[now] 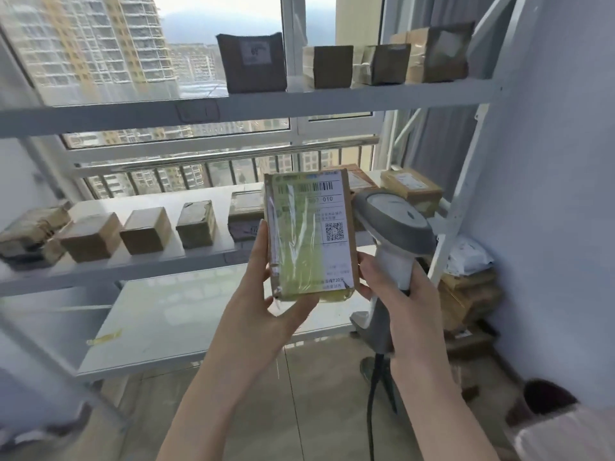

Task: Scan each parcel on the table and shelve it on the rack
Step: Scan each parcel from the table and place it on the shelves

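Head view, in front of a grey metal rack (253,109) by a high window: left hand (266,307) cupped under a flat parcel (311,234), thumb up its left edge and fingers curled round the bottom, label side turned up toward the camera. Held upright in mid-air, level with the middle shelf, its barcode at the top, a QR code at the right edge, clear tape glinting over a yellow-green lower half. Right hand (404,296) clenched round the white handle of a grey handheld scanner (392,216), head just beside the parcel's right edge and partly behind it; fingertips of that hand touching the parcel's lower right corner. Dark cable (372,404) hanging from the handle toward the tiled floor. On the top shelf, 1 dark package bearing a white label (253,61) and 3 taped cartons (382,61) to its right. On the middle shelf, a row of small brown boxes (146,229) at left, more cartons (412,188) at right behind the scanner. Lower shelf (186,314) bare save for a strip of yellowish tape. Further cartons stacked on the floor (466,304) by the rack's right post, against a pale wall.
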